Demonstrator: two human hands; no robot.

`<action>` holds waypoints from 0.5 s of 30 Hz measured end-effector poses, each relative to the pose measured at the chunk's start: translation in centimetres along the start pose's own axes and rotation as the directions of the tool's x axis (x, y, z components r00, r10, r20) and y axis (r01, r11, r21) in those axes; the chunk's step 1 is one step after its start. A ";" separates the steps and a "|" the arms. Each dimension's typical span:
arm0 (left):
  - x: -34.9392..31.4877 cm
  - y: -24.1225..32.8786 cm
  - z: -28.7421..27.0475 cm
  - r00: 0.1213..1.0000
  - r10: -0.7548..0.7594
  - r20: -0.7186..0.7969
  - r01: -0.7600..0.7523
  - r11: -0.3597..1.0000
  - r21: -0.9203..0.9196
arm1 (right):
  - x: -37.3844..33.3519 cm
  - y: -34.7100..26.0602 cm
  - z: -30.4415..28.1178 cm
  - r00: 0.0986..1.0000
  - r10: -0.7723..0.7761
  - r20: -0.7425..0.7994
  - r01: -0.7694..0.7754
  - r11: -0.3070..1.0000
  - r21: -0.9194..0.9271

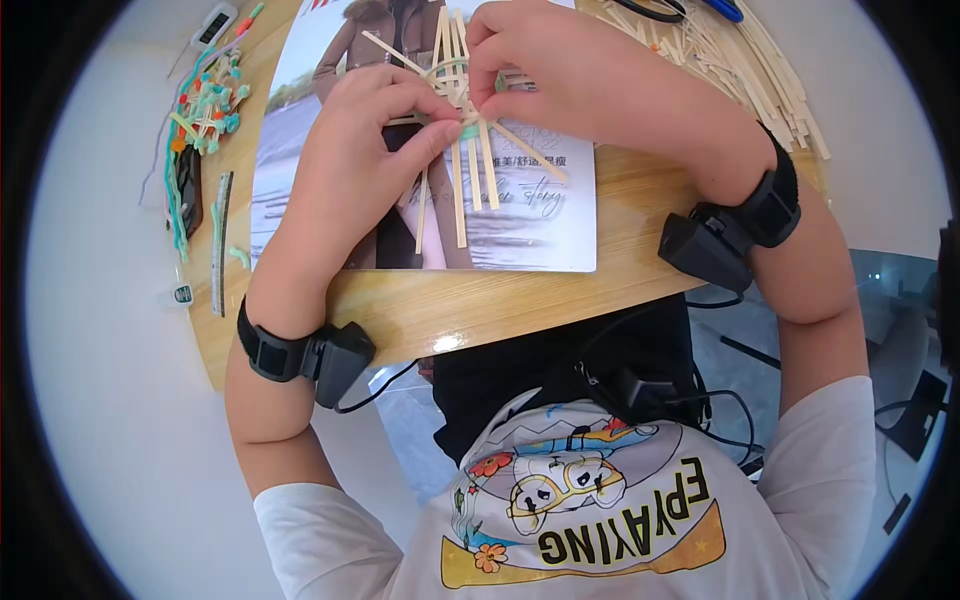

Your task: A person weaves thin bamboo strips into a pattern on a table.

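A small weave of pale, flat wood-like strips (459,190) lies on a glossy magazine (530,245), its strips crossing at the middle and spreading out like spokes. A light green strand (468,131) is threaded around the crossing. From the left, my left hand (365,135) pinches the weave near its centre between thumb and forefinger. Opposite it, my right hand (540,75) has its fingers curled and its thumb closed in, gripping the weave at its right side. The fingertips cover part of the crossing, so exactly which strip or strand each holds is hidden.
Many loose pale strips (760,85) are piled at the back right beside blue-handled scissors (725,9). Along the wooden table's (480,315) left edge lie a tangle of coloured strands (212,110), a ruler (222,245) and a small white device (214,26).
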State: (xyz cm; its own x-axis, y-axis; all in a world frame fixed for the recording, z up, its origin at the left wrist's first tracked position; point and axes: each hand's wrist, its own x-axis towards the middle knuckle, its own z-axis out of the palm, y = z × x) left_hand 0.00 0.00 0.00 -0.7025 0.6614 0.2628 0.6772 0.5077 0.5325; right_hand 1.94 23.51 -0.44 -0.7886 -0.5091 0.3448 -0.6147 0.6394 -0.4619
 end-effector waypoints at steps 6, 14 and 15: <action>0.0 0.0 0.1 1.000 -0.003 -0.016 0.003 1.000 0.008 | 0.1 0.1 0.0 0.998 0.065 0.013 -0.066 0.997 0.038; 0.1 0.5 -0.4 0.999 0.033 -0.026 -0.034 0.998 -0.049 | 0.3 0.0 -0.3 0.997 0.071 0.038 -0.071 0.997 0.011; 0.1 0.7 -0.4 0.999 0.035 -0.025 -0.036 0.998 -0.050 | 0.3 0.0 -0.2 0.997 0.072 0.038 -0.073 0.997 0.010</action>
State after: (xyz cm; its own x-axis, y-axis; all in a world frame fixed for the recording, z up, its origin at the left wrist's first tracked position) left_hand 0.31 0.16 0.70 -0.6839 0.6647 0.3009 0.6902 0.4557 0.5621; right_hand 1.71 23.52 -0.16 -0.8299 -0.4829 0.2795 -0.5555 0.6689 -0.4939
